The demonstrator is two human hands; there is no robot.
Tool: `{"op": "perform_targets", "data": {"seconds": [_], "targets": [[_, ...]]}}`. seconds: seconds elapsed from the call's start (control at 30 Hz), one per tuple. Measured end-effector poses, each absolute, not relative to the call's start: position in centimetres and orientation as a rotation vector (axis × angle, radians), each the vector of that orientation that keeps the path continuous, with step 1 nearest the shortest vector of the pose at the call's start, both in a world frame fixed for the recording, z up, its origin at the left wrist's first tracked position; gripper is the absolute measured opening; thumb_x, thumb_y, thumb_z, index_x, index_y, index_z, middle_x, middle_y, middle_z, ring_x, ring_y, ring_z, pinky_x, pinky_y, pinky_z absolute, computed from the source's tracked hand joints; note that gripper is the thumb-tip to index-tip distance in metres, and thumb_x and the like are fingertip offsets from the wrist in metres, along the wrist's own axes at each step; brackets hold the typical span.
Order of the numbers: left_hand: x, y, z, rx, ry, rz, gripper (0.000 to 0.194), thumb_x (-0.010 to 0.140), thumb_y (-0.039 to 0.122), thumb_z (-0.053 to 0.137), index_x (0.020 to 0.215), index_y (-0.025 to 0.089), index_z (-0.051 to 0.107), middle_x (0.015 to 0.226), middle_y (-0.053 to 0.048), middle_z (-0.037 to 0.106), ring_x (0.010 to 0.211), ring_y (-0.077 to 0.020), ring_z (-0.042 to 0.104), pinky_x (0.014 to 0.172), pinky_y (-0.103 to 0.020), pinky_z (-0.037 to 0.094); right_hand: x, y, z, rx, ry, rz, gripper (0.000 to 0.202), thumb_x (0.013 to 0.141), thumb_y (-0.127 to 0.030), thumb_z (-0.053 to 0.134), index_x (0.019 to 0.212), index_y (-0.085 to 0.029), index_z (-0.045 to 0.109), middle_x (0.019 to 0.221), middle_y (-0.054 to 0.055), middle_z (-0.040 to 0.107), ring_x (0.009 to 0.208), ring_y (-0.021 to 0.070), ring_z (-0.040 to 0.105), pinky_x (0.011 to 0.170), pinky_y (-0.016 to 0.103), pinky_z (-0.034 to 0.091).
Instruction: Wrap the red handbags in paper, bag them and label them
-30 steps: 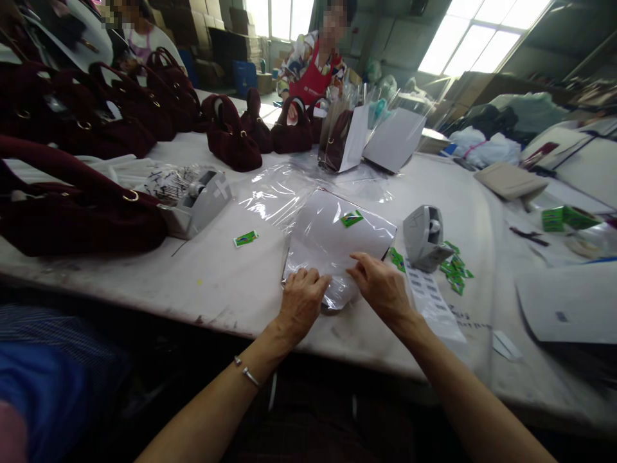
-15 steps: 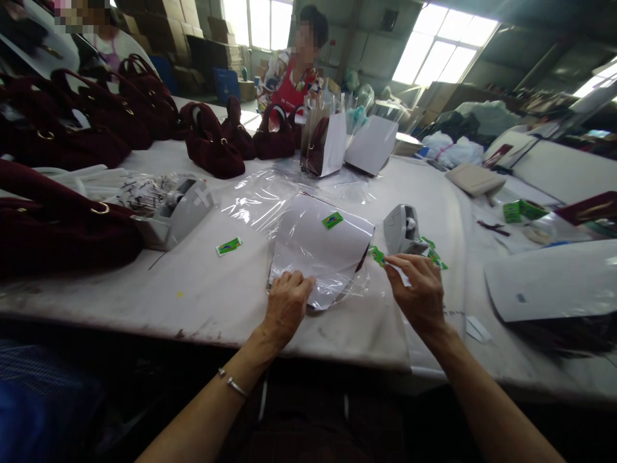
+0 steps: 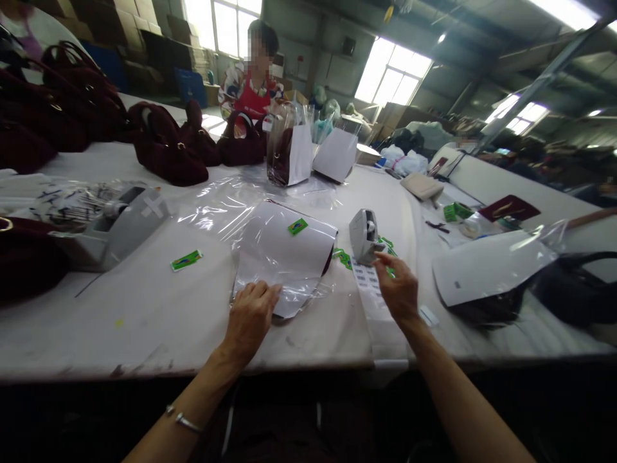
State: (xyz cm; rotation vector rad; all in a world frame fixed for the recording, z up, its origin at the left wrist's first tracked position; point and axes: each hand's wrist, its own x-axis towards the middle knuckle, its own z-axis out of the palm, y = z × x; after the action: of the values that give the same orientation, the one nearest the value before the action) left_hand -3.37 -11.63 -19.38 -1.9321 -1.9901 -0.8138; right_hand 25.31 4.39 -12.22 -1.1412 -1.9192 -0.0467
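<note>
A handbag package in clear plastic (image 3: 284,257), with a white sheet over its top and dark red showing at its right edge, lies in front of me. My left hand (image 3: 253,315) rests on its lower left corner, fingers curled over the plastic and holding it down. On the white sheet lies a green label (image 3: 297,226). Right of the package stands a grey tape dispenser (image 3: 362,235). My right hand (image 3: 398,283) is at its front end, thumb and fingers pinched; any tape between them is too small to make out. Green tags (image 3: 343,258) lie beside the dispenser.
Dark red handbags (image 3: 168,145) stand at the back left. A larger tape dispenser (image 3: 120,225) and another green label (image 3: 186,260) are on the left. Bagged handbags (image 3: 299,154) stand behind; a covered bag (image 3: 491,270) lies right. A co-worker (image 3: 253,90) stands across the table.
My right hand has moved from the package's right edge to the front of the tape dispenser. The view has turned right. My left hand stays on the package.
</note>
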Motion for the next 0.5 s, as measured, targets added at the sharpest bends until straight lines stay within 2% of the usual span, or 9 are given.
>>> {"op": "perform_targets", "data": {"seconds": [0.07, 0.13, 0.2, 0.27, 0.37, 0.5], "targets": [[-3.4, -11.6, -19.5, -1.925, -1.963, -0.828, 0.02, 0.099, 0.021, 0.053, 0.11, 0.022, 0.069, 0.084, -0.003, 0.063, 0.081, -0.0239, 0.055, 0.074, -0.036, 0.041, 27.2, 7.0, -10.6, -1.318, -1.674, 0.012, 0.03, 0.091, -0.037, 0.056, 0.109, -0.017, 0.069, 0.105, 0.011, 0.07, 0.099, 0.0252, 0.063, 0.09, 0.039, 0.047], [-3.5, -11.5, -19.6, -1.928, -1.952, -0.838, 0.02, 0.099, 0.022, 0.052, 0.11, 0.022, 0.069, 0.083, -0.003, 0.063, 0.081, -0.0238, 0.055, 0.073, -0.036, 0.041, 28.4, 9.8, -9.5, -1.506, -1.533, 0.259, 0.034, 0.086, -0.041, 0.06, 0.108, -0.016, 0.069, 0.111, 0.012, 0.069, 0.105, 0.0256, 0.06, 0.092, 0.038, 0.046], [-3.5, -11.5, -19.6, -1.926, -1.95, -0.838, 0.02, 0.099, 0.021, 0.052, 0.11, 0.021, 0.069, 0.083, -0.003, 0.063, 0.081, -0.0238, 0.055, 0.074, -0.036, 0.04, 28.7, 12.5, -9.2, -1.642, -1.477, 0.605, 0.034, 0.081, -0.044, 0.065, 0.096, -0.015, 0.071, 0.1, 0.011, 0.071, 0.097, 0.025, 0.062, 0.085, 0.035, 0.048], [-3.5, -11.5, -19.6, -1.923, -1.947, -0.834, 0.02, 0.099, 0.021, 0.052, 0.11, 0.021, 0.069, 0.084, -0.003, 0.063, 0.082, -0.0239, 0.055, 0.074, -0.036, 0.04, 28.4, 14.5, -9.6, -1.697, -1.449, 0.858, 0.03, 0.076, -0.045, 0.071, 0.08, -0.015, 0.071, 0.082, 0.008, 0.071, 0.079, 0.0223, 0.065, 0.072, 0.033, 0.049], [-3.5, -11.5, -19.7, -1.921, -1.943, -0.827, 0.021, 0.099, 0.021, 0.051, 0.109, 0.022, 0.069, 0.084, -0.003, 0.063, 0.081, -0.0237, 0.055, 0.074, -0.035, 0.039, 27.6, 16.2, -10.6, -1.72, -1.359, 0.999, 0.023, 0.07, -0.037, 0.077, 0.071, -0.017, 0.066, 0.07, 0.004, 0.069, 0.064, 0.0173, 0.062, 0.06, 0.029, 0.046], [-3.5, -11.5, -19.7, -1.922, -1.946, -0.829, 0.023, 0.1, 0.022, 0.049, 0.109, 0.022, 0.07, 0.083, -0.004, 0.063, 0.081, -0.0235, 0.054, 0.074, -0.035, 0.039, 26.9, 17.2, -11.7, -1.712, -1.213, 1.051, 0.016, 0.066, -0.025, 0.076, 0.072, -0.018, 0.062, 0.069, 0.001, 0.067, 0.06, 0.0144, 0.059, 0.055, 0.026, 0.044]]}}
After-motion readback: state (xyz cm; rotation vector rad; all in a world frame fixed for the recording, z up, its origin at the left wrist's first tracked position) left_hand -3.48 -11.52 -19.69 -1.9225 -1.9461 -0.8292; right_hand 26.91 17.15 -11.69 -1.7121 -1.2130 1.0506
